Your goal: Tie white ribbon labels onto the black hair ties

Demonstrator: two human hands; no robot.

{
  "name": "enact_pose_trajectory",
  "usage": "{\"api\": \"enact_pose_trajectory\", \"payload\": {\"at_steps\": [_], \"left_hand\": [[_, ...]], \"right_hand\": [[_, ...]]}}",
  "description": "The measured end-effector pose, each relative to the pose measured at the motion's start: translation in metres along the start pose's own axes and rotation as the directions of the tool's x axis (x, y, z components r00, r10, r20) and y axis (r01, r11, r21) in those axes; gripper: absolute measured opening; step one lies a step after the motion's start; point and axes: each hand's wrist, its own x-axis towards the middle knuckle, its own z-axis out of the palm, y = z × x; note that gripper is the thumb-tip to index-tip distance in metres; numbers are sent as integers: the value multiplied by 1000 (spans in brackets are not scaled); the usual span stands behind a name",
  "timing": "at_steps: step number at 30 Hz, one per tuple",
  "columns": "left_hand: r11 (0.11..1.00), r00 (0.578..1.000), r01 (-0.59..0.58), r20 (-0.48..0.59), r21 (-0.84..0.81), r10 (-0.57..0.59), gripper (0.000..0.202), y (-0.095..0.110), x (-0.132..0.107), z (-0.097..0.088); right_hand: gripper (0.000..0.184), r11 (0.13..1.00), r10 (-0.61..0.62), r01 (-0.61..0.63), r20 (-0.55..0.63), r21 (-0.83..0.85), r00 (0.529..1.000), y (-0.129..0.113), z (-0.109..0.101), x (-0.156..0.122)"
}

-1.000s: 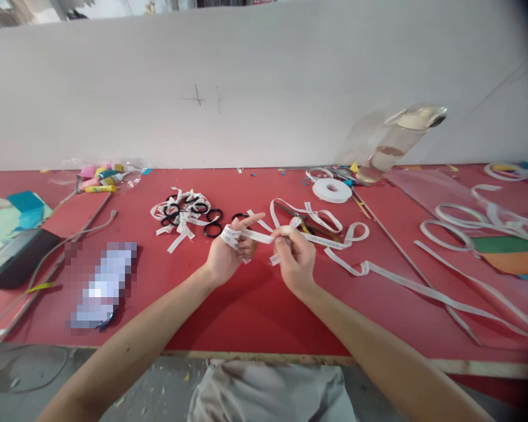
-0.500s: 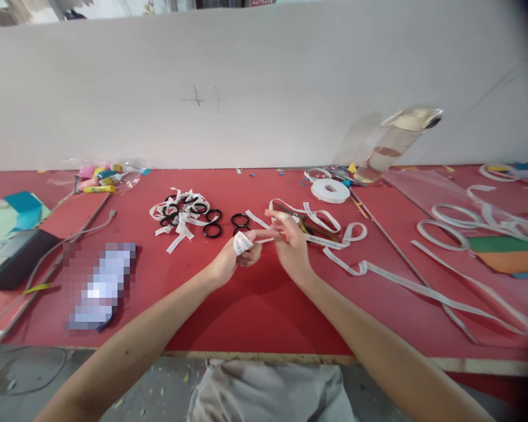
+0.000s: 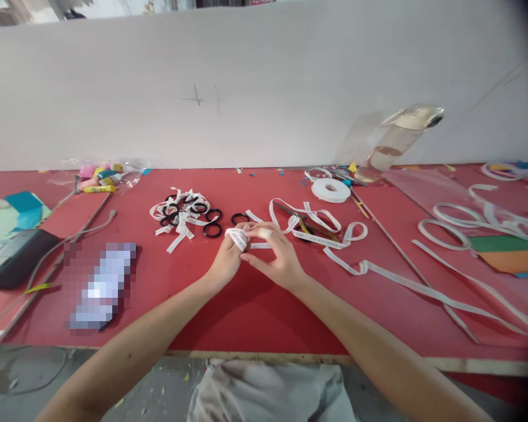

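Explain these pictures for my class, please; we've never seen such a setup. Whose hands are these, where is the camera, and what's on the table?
There is no machine here: a person works bare-handed. Every picture comes from one camera worn on the head, looking forward and down.

The left hand has printed white ribbon wrapped around it. The fingers of the right hand touch the left; whether they grip the ribbon is hard to tell.

On the red table, a pile of black rings and ribbon lies left of the hands. To their right are loose ribbon, a white roll and a clear bottle.
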Motion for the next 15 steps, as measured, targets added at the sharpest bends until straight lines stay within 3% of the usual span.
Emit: {"api": "enact_pose_trajectory", "payload": {"at_steps": [5, 15], "left_hand": [[997, 999, 47, -6, 57, -47, 20, -3, 1, -1], [989, 987, 131, 86, 73, -137, 38, 15, -6, 4]], "right_hand": [[17, 999, 26, -26, -15, 42, 1000, 1, 0, -2], [14, 888, 304, -290, 18, 357, 953, 4, -2, -3]]}}
